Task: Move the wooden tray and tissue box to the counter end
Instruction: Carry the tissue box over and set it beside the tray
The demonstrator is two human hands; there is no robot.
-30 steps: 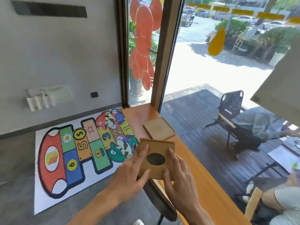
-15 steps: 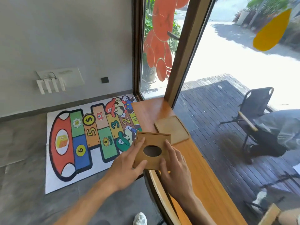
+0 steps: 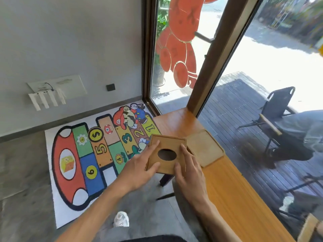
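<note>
A square wooden tissue box (image 3: 169, 146) with a dark oval hole in its top is held between both hands at the left edge of the wooden counter (image 3: 227, 186). My left hand (image 3: 141, 165) grips its left side, thumb under the near edge. My right hand (image 3: 187, 170) clasps its right side. Just right of the box, a flat square wooden tray (image 3: 204, 147) lies on the counter near the counter's far end by the window post.
A colourful hopscotch mat (image 3: 90, 154) covers the floor to the left. A brown window post (image 3: 215, 55) rises at the counter's far end. Behind the glass a person (image 3: 300, 133) sits on a folding chair (image 3: 277, 105). A stool's dark legs (image 3: 166, 180) show under the counter.
The view has tilted down and closer. Both hands have carried the tissue box farther along the counter; it now sits right beside the tray.
</note>
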